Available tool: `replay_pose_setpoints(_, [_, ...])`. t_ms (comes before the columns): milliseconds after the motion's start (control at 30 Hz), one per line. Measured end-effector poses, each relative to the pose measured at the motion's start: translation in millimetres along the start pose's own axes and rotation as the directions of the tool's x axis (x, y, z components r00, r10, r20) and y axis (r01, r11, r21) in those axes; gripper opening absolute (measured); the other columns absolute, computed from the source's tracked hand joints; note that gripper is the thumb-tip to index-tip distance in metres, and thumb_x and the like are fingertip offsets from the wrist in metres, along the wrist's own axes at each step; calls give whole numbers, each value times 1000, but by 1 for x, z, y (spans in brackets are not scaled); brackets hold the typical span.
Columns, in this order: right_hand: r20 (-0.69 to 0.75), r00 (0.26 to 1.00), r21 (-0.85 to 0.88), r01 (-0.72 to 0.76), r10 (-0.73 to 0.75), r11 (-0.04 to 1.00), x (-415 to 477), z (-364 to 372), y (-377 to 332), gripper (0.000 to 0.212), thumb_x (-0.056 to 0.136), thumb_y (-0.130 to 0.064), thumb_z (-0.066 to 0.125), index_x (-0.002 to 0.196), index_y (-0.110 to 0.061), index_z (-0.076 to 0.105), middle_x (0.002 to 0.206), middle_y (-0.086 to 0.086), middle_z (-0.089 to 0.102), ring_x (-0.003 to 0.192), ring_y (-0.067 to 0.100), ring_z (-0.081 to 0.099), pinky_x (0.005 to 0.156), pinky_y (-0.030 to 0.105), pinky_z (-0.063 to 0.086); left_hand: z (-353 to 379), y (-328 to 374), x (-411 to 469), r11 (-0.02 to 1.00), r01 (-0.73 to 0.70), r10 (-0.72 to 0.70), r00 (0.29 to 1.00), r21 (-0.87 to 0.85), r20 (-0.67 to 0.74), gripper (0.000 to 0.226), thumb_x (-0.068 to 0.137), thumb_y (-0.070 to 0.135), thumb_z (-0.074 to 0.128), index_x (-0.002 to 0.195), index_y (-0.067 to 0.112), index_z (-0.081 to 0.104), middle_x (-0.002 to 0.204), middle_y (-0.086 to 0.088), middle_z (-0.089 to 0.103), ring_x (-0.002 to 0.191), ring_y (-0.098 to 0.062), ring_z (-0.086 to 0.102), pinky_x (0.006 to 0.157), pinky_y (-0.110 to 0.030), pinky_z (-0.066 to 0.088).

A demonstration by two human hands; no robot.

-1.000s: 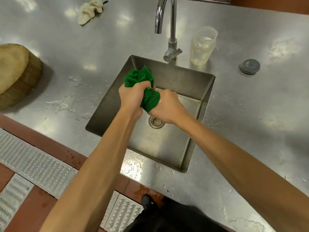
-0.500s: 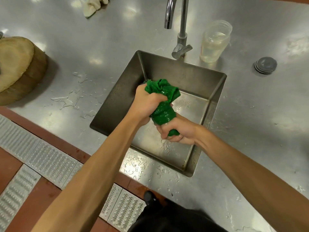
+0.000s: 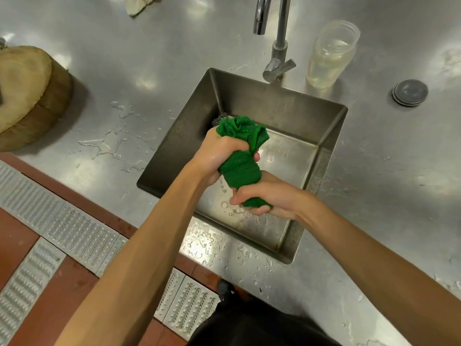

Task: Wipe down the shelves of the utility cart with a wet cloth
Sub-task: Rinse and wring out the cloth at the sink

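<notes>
A wet green cloth is twisted into a thick roll over the steel sink. My left hand grips its upper part, just below the bunched loose end. The lower end is gripped by my right hand, close above the sink floor. Both fists are tight round the cloth. The utility cart is not in view.
A tap stands behind the sink, with a clear plastic jar of liquid and a round metal plug to its right. A wooden block sits at the far left and a pale rag at the top. Water splashes lie on the counter.
Both hands have twisted the cloth from side by side to one above the other, the right hand dropping lower into the sink. The view shifted slightly.
</notes>
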State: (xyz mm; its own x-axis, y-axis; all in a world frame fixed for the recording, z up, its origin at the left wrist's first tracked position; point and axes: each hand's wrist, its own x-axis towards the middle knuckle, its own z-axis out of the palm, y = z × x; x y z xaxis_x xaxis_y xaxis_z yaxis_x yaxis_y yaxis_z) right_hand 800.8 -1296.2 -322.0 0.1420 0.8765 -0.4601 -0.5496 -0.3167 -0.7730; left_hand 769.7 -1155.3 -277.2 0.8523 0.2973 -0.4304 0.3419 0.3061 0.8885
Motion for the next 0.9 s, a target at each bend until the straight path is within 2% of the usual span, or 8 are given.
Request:
replay_pose_setpoints(133, [-106,994,-17,-3,1,1000,-7,-8,5,37,79,-8,78,111,-3,61,93,5,68,88,18,65,67,28,53,-4,-10,0,999,43,-39,986,22,-162,22,76,-12,66,98,-4,68,83,-21,69,76,-30,70,76,-43,59])
replay_pose_setpoints(200, [-150,989,50,14,-6,999,-12,-13,6,55,77,-20,78,126,-3,58,115,8,71,108,21,67,93,38,54,-9,-16,0,993,88,-105,969,-84,-224,24,82,-1,68,105,-5,68,91,-23,71,86,-31,70,84,-48,59])
replay_pose_setpoints(267, [-243,969,58,55,-40,997,-17,-16,7,52,79,-30,77,126,-12,62,121,7,70,116,22,65,103,46,50,-13,-20,0,976,121,-162,958,-180,-236,33,87,9,67,116,-5,67,100,-21,71,96,-32,70,89,-48,58])
replay_pose_setpoints(433, [-464,868,-140,124,-176,982,-29,-16,2,32,82,-33,78,112,-24,70,108,-1,75,104,18,70,94,46,56,-16,-23,-7,976,137,-174,956,-167,-235,47,92,19,65,134,2,58,124,-18,69,111,-32,70,85,-41,61])
replay_pose_setpoints(567, [-535,746,-282,283,-395,917,-40,-12,-9,35,73,-22,86,106,-24,73,100,-6,77,95,10,72,87,28,58,-16,-24,-14,995,68,-87,954,-76,-287,70,92,32,69,153,31,34,139,-3,57,114,-23,68,89,-48,60])
replay_pose_setpoints(700, [-583,601,-463,307,-547,831,-50,-12,-24,49,58,-24,95,103,-26,74,98,-11,75,93,4,71,86,22,56,-10,-14,-31,998,37,-26,984,58,-176,48,94,54,61,138,36,55,132,6,65,120,-15,65,98,-46,56])
replay_pose_setpoints(800, [-568,515,-555,336,-642,761,-55,-11,-31,50,54,-19,97,94,-28,69,96,-11,72,94,6,69,87,25,56,-6,-4,-42,983,61,-46,995,174,-90,72,78,78,61,139,39,54,134,12,64,122,-11,62,108,-47,48])
replay_pose_setpoints(900, [-512,448,-644,365,-733,673,-64,-5,-39,50,56,-11,96,83,-30,58,86,-13,66,87,5,68,76,27,57,1,3,-51,972,-8,27,997,236,-77,84,70,82,64,140,36,54,132,15,65,124,-5,59,113,-43,41])
